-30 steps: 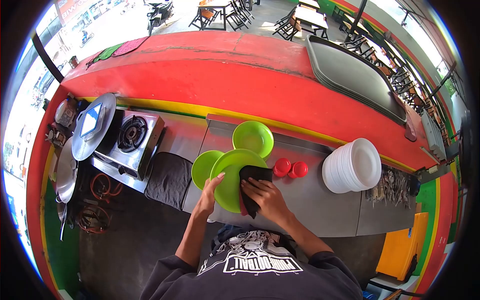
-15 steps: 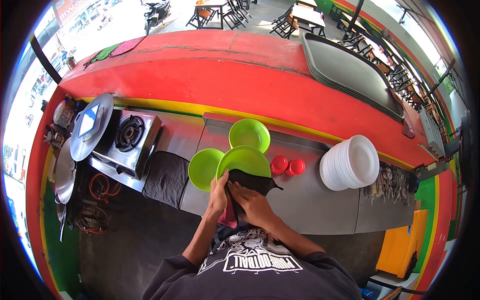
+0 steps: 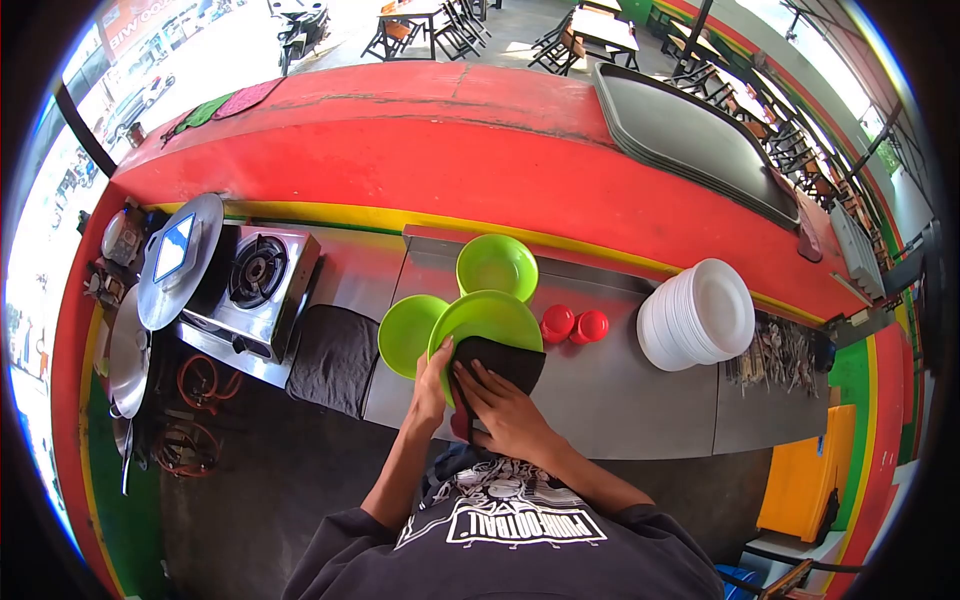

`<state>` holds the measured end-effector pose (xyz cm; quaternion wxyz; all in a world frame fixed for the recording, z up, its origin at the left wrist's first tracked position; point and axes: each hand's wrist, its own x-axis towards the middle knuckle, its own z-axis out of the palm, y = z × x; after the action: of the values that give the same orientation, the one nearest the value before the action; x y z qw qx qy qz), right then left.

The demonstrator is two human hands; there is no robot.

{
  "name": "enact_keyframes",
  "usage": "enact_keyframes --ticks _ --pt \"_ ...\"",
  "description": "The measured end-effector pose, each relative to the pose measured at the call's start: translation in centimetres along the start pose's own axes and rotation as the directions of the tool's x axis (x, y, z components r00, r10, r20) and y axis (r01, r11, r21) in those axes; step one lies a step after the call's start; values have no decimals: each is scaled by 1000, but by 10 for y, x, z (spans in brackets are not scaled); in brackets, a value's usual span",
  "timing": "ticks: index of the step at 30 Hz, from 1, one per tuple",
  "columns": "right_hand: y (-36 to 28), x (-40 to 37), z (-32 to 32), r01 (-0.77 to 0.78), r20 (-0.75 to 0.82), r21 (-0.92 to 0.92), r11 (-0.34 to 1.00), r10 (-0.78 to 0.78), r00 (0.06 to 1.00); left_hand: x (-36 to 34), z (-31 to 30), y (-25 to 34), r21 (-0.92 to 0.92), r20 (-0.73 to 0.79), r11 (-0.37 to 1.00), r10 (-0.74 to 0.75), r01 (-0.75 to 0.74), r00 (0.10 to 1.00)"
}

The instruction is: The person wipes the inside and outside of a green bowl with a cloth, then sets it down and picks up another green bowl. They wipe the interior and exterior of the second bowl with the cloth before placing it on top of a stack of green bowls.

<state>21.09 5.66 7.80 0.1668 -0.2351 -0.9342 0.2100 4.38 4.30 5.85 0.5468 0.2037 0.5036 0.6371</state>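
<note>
A light green bowl point(image 3: 488, 314) is tilted in front of my body, its inside facing up. My left hand point(image 3: 428, 390) grips it by the left rim, thumb on the edge. Across the lower part of the bowl lies a dark cloth point(image 3: 520, 366) with a pinkish underside. My right hand point(image 3: 508, 412) holds this cloth against the bowl, fingers extended over it. Two more green bowls stand just beyond: one at the left point(image 3: 402, 336), the other behind point(image 3: 497, 267). Right of the bowls are two red cups point(image 3: 574, 325).
A gas stove point(image 3: 257, 275) and a folded dark cloth point(image 3: 333, 358) sit to the left. On the right are stacked white plates point(image 3: 722, 308) and a pile of cutlery point(image 3: 775, 358). Grey trays point(image 3: 690, 145) rest on the red ledge point(image 3: 420, 150) behind the steel counter point(image 3: 640, 420).
My right hand and the cloth have shifted slightly over the bowl, and the cloth's right corner lies differently. My left hand keeps its grip. The view has tilted a little.
</note>
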Motion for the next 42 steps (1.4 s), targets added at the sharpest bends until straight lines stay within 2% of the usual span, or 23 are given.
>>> enact_keyframes --ticks 2,5,8,11,14,17,20,22,25,28,30,32,33,34,36,38,39,40,41,42 --pt "2 10 -1 14 38 19 1000 -14 999 3 -7 -9 -9 65 1000 -17 18 998" --pt "-1 21 -11 -83 49 16 996 82 995 -6 0 2 -3 98 1000 -23 23 995" --pt "-13 23 -15 -192 -42 -56 980 190 981 -11 -1 10 21 126 1000 20 -23 992" --pt "-11 15 -2 -291 -77 -2 957 290 954 -11 -9 13 56 167 996 65 -75 984" --pt "-13 3 5 -245 -18 -137 960 244 970 -14 -16 16 52 152 996 63 -72 986" --pt "-18 -6 14 -157 -13 -191 969 157 987 -13 -29 13 37 115 999 19 -23 993" --pt "-29 -8 19 -103 -99 -85 991 95 991 -10 -44 13 20 125 1000 -18 16 992" --pt "-30 -8 27 -90 -169 -68 994 78 982 -9 -48 15 -53 140 999 5 2 990" --pt "-31 -7 33 -79 -262 -37 996 66 963 -14 -52 24 -93 170 994 -46 62 984" --pt "-35 -10 32 -77 -415 -72 994 41 909 -19 -62 23 -52 190 995 -73 84 979" --pt "-32 -16 31 -65 -489 -137 988 -10 872 -23 -71 17 96 238 993 42 -67 970" --pt "-31 -17 36 -121 -623 -35 992 73 779 -19 -84 -1 124 261 986 80 -115 962" --pt "-33 -19 39 -144 -677 25 989 122 725 -11 -98 -22 86 243 993 55 -78 968" --pt "-33 -20 44 -127 -704 106 986 165 691 -13 -103 -24 22 245 1000 1 -7 969" --pt "-42 -12 56 4 -761 406 914 336 555 -20 -103 -12 -134 279 977 -123 166 952" --pt "-50 -8 63 -16 -700 557 831 480 528 -31 -87 16 -270 295 914 -221 303 929" --pt "-54 -6 68 -22 -664 626 779 548 510 -31 -90 14 -13 263 999 -47 52 964" --pt "-56 -5 74 -60 -599 690 721 616 511 -34 -94 9 247 269 949 130 -198 954" --pt "-59 -8 81 -102 -526 748 656 680 511 -35 -96 6 243 267 947 144 -211 953" --pt "-48 -18 96 -95 -377 864 495 760 530 -36 -97 4 239 265 945 158 -223 951"
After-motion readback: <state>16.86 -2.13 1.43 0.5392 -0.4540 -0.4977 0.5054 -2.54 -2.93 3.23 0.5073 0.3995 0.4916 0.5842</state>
